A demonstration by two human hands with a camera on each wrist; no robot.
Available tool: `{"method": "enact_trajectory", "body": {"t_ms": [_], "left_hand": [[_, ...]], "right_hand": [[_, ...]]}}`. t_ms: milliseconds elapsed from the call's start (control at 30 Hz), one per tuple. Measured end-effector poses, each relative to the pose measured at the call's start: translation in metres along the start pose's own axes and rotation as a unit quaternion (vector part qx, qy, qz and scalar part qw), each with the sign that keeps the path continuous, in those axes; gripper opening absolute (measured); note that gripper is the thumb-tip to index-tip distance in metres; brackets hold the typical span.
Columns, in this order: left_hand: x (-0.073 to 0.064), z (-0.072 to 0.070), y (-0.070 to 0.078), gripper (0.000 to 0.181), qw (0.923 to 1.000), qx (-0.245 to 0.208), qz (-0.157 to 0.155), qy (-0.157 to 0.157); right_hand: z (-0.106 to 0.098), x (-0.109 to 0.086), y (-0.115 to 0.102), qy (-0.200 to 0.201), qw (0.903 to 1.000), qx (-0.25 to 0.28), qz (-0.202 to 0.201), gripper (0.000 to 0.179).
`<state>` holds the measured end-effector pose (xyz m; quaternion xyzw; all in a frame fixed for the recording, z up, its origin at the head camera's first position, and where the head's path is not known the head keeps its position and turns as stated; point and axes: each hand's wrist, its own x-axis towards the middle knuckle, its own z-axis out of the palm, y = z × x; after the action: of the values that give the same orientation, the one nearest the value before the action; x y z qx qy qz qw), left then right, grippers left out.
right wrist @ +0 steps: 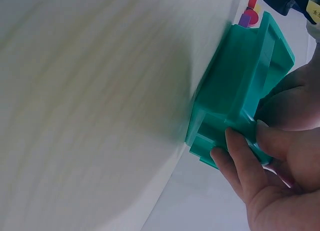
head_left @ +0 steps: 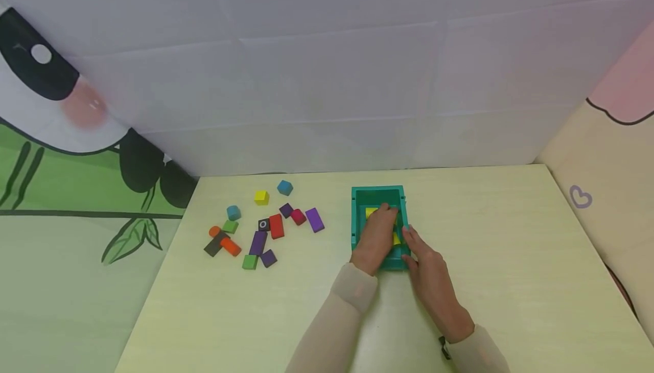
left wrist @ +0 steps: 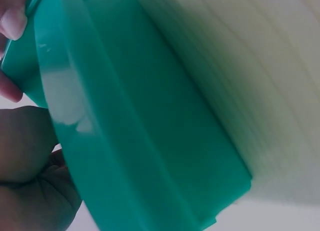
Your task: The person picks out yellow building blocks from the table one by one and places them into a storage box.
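Note:
A teal plastic bin [head_left: 355,214] sits on the table, with yellow blocks [head_left: 396,239] partly visible inside. My left hand [head_left: 377,235] reaches down into it over the near wall. Its fingertips are hidden, so whether they hold anything cannot be made out. At the bin's right side, my right hand [head_left: 433,282] grips the rim. In the right wrist view, fingers [right wrist: 245,161] of that hand lie along the outside of the teal bin [right wrist: 225,76], and the thumb is at the rim. The left wrist view has the bin's outer wall [left wrist: 165,121] close up, beside part of the left hand [left wrist: 30,166].
Left of the bin lie several loose blocks, among them a purple block [head_left: 314,220], a red block [head_left: 276,226], a yellow cube [head_left: 261,197], a blue block [head_left: 285,188] and an orange cylinder [head_left: 231,246]. A pale cloth wall [head_left: 327,89] rises behind the table [head_left: 490,237].

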<state>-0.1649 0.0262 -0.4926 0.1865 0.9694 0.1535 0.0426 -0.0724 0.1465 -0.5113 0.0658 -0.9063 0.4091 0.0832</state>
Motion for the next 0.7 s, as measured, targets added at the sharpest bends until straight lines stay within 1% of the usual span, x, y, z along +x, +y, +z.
{"method": "enact_trajectory", "body": {"t_ms": [267, 467, 567, 700], "left_hand": [[0.0004, 0.0017, -0.0008, 0.036, 0.9999, -0.007, -0.009, -0.007], [0.0011, 0.0049, -0.0029, 0.030, 0.9999, 0.010, 0.001, -0.007], [0.0012, 0.0055, -0.0030, 0.024, 0.9998, 0.019, 0.008, 0.000], [0.0000, 0.0063, -0.0035, 0.023, 0.9999, 0.013, 0.002, -0.010]], "right_hand": [[0.0001, -0.0008, 0.0002, 0.003, 1.0000, 0.000, -0.004, 0.068], [0.0012, -0.0015, 0.0010, 0.012, 0.9998, -0.001, -0.014, 0.067], [0.0012, -0.0013, 0.0009, 0.014, 0.9998, -0.002, -0.013, 0.067], [0.0007, -0.0017, -0.0002, 0.009, 0.9999, -0.002, -0.008, 0.066]]}}
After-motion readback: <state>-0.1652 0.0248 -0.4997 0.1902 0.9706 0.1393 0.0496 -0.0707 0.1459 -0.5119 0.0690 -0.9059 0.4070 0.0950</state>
